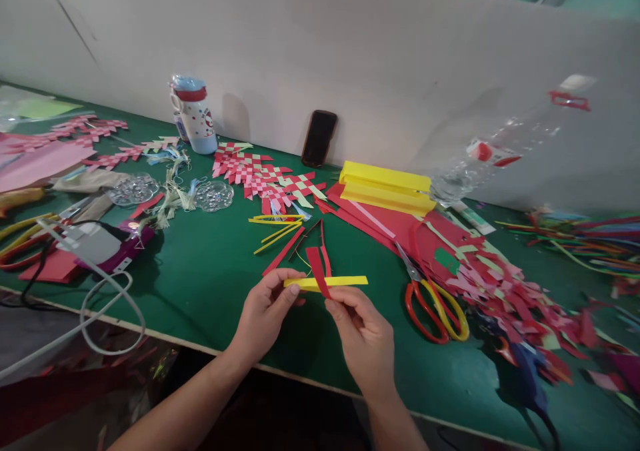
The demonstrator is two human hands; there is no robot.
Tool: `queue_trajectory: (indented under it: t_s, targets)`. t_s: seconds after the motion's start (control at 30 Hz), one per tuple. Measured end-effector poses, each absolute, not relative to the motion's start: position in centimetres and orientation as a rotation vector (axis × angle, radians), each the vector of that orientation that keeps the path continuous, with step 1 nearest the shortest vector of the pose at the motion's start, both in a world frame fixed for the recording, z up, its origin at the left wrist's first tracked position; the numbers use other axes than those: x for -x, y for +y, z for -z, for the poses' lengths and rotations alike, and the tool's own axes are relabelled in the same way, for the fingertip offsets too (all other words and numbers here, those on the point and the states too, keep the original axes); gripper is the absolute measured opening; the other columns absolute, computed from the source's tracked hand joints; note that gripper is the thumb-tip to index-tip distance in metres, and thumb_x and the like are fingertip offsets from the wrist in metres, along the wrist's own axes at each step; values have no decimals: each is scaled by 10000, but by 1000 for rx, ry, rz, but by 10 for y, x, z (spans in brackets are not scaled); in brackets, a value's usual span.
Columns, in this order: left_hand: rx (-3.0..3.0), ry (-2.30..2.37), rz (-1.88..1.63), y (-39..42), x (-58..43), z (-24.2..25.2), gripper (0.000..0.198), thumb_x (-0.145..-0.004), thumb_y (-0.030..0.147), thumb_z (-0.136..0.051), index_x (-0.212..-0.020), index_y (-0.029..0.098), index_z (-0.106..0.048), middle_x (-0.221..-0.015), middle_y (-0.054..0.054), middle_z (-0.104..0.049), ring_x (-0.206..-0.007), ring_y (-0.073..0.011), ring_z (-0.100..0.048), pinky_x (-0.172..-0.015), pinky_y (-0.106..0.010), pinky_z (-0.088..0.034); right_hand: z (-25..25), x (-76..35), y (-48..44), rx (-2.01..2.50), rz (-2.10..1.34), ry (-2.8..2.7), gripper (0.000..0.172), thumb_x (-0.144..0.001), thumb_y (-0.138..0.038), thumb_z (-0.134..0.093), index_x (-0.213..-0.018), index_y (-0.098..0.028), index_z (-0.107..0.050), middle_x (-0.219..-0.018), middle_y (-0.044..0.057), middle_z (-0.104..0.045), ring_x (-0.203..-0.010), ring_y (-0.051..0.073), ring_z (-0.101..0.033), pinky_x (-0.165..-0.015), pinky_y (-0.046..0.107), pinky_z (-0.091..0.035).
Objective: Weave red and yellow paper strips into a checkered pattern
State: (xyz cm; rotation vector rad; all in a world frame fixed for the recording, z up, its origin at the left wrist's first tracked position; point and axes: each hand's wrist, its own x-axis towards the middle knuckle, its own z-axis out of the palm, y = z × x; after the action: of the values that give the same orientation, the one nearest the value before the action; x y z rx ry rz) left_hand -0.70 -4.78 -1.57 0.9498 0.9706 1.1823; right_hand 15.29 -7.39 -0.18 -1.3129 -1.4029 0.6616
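Observation:
Over the front of the table, my left hand pinches the left end of a yellow paper strip. My right hand has its thumb and fingers closed on the lower end of a red paper strip. The red strip crosses in front of the yellow one at a slant. Just beyond the hands lie more folded yellow strips and narrow dark red strips. To the right rest scissors with red and yellow handles, blades pointing away.
Behind are woven paper pieces, a cup-like bottle, a phone against the wall, folded yellow paper and a leaning plastic bottle. Paper scraps and a glue gun lie right; a charger with cables lies left.

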Motion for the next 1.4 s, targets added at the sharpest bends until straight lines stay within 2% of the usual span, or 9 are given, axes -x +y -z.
queue_trajectory:
  t_s: [0.3, 0.5, 0.6, 0.8, 0.97, 1.07, 1.17, 1.27, 1.4]
  targets:
    - [-972, 874, -1056, -53, 7, 9, 319, -830, 383, -687, -1069, 173, -662, -912, -43, -686, -853, -172, -648, -829, -297, -541, 5, -138, -73, 1303, -965, -1272, 117, -851, -337, -637, -883, -236, -686, -765, 6, -679, -553, 117, -569, -525, 260, -518]
    - [-1002, 741, -960, -57, 9, 12, 394, -816, 267, -701, -1191, 194, -608, -1155, -88, -653, -993, -203, -652, -895, -331, -532, 9, -135, -71, 1345, -1083, -1119, 218, -834, -420, -661, -872, -206, -645, -696, -1, -658, -581, 131, -604, -555, 263, -546]
    - [-1088, 773, -938, -57, 10, 12, 405, -815, 249, -693, -1210, 216, -611, -1264, -93, -607, -1088, -242, -630, -916, -356, -531, 10, -137, -72, 1343, -1119, -1113, 253, -842, -442, -658, -932, -207, -633, -746, 11, -671, -663, 150, -635, -580, 261, -552]
    - [-1161, 982, -984, -52, 13, 14, 285, -838, 323, -669, -1091, 193, -666, -1053, -58, -699, -937, -197, -658, -856, -295, -521, 6, -137, -76, 1343, -1095, -1270, 381, -901, -430, -571, -1213, -213, -550, -904, 49, -700, -633, 129, -618, -579, 265, -541]
    - [-1111, 1042, -1019, -49, 15, 16, 254, -861, 376, -645, -1008, 172, -686, -949, -41, -709, -862, -174, -651, -807, -271, -517, 1, -140, -81, 1367, -1076, -1427, 366, -935, -376, -515, -1272, -235, -539, -1109, 86, -675, -737, 142, -673, -572, 248, -541]
    - [-1071, 1034, -1028, -48, 18, 15, 282, -856, 402, -654, -1001, 162, -686, -910, -37, -707, -816, -159, -651, -789, -269, -528, -7, -148, -84, 1445, -883, -1567, 278, -948, -341, -505, -1181, -235, -615, -1019, 62, -699, -710, 136, -668, -600, 253, -550]
    - [-1025, 1015, -1029, -47, 22, 15, 304, -849, 424, -670, -988, 154, -688, -875, -33, -703, -794, -147, -652, -788, -265, -534, -13, -161, -84, 1450, -310, -1717, 193, -925, -268, -558, -1075, -240, -677, -944, 56, -681, -815, 170, -652, -731, 307, -555]
    - [-982, 987, -1024, -46, 25, 15, 307, -831, 426, -703, -959, 147, -697, -854, -32, -698, -785, -134, -648, -784, -247, -531, -16, -173, -78, 1424, 193, -1851, 259, -867, -263, -657, -1123, -231, -678, -1093, 108, -633, -1018, 254, -591, -887, 441, -514]
    - [-898, 950, -1032, -45, 25, 13, 328, -802, 434, -743, -922, 134, -688, -842, -33, -685, -756, -120, -647, -765, -239, -540, -13, -177, -70, 1366, 222, -2093, 299, -877, -245, -651, -1176, -228, -649, -1153, 105, -642, -1087, 269, -585, -918, 456, -509]
